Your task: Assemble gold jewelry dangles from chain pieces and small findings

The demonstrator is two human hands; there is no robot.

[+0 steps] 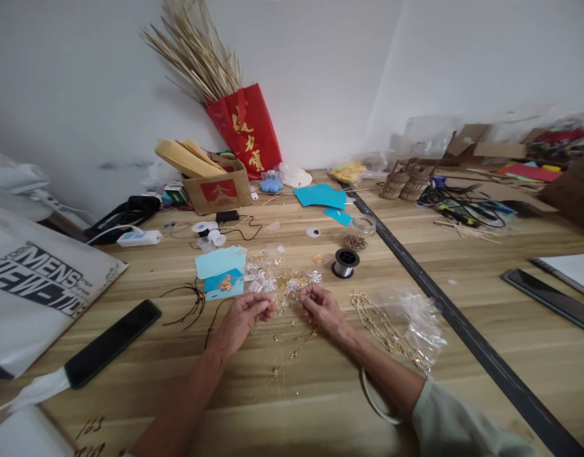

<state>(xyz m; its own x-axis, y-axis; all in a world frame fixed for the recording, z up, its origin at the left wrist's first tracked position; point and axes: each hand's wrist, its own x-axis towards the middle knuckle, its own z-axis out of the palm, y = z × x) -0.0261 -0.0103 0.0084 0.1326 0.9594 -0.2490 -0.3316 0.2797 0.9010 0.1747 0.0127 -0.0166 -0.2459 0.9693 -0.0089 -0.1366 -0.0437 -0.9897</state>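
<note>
My left hand (251, 314) is closed in a pinch at the middle of the table, on something too small to make out. To its right, my right hand (319, 307) is also pinched, with its fingertips by a thin gold beaded chain (292, 355) that lies on the wood below. Between and just beyond the hands lie small bags and piles of gold and silver beads (292, 283). Orange-gold beads (226, 283) rest on blue card at the left. Gold chains (380, 324) lie beside clear plastic bags (423, 324) on the right.
A black wire spool (345, 262) and a bead jar (358, 235) stand behind my right hand. A phone (113, 343) lies at left, another (551, 298) at right. A box (218, 190) and red bag (254, 133) stand at the back.
</note>
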